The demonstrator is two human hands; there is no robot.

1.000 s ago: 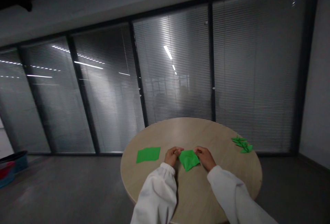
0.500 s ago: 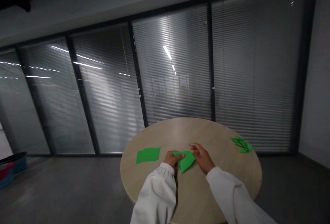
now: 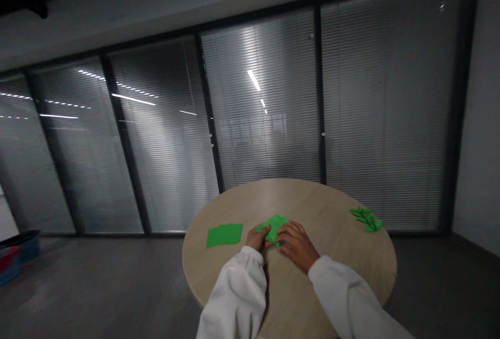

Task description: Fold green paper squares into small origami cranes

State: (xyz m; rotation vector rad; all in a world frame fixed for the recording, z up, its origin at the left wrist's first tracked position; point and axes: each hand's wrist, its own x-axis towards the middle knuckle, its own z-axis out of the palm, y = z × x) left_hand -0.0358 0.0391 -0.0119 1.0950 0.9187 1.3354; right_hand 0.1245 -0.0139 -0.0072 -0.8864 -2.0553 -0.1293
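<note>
Between my hands, a little above the round table, is a sheet of green paper (image 3: 276, 221) with creases and a pointed top. My left hand (image 3: 256, 238) grips its left side, thumb on top and fingers underneath. On the right side lie the curved fingers of my right hand (image 3: 297, 243), which cover part of the paper; its lower edge is partly hidden. To the left, flat green paper (image 3: 224, 235) with an uneven upper edge rests on the tabletop. Several folded green paper pieces (image 3: 366, 219) sit in a small heap near the right edge.
The round wooden table (image 3: 281, 196) stands before a glass partition with blinds (image 3: 269, 120). On the floor at the far left are blue and red containers (image 3: 19, 253), cut off by the frame.
The paper has been turned: its point faced down towards me and now faces away. My right hand has come down from above its right edge onto it.
</note>
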